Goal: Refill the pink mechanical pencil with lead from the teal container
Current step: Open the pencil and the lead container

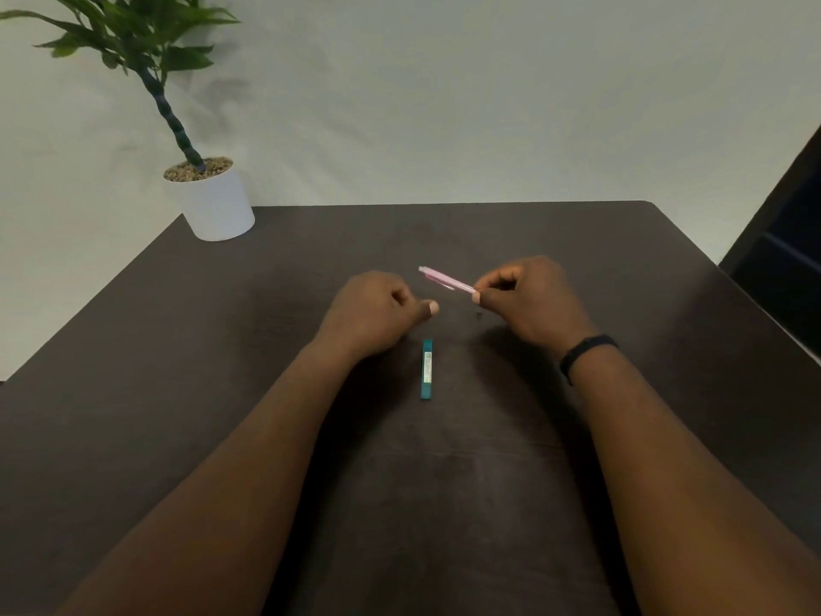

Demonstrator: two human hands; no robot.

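Observation:
My right hand [528, 300] pinches the pink mechanical pencil [444, 280] by its lower part and holds it above the table, its capped end pointing up and to the left. My left hand [377, 313] hovers just left of it in a loose fist, thumb stretched toward the pencil but apart from it; whether it holds anything small is unclear. The slim teal lead container [427, 369] lies flat on the dark table [222, 349] between my wrists, lengthwise toward me. A tiny dark piece [479, 312] sits on the table under my right thumb.
A potted plant in a white pot [217, 202] stands at the table's far left corner. A dark object [786, 260] rises beyond the table's right edge. A black band [586, 353] circles my right wrist.

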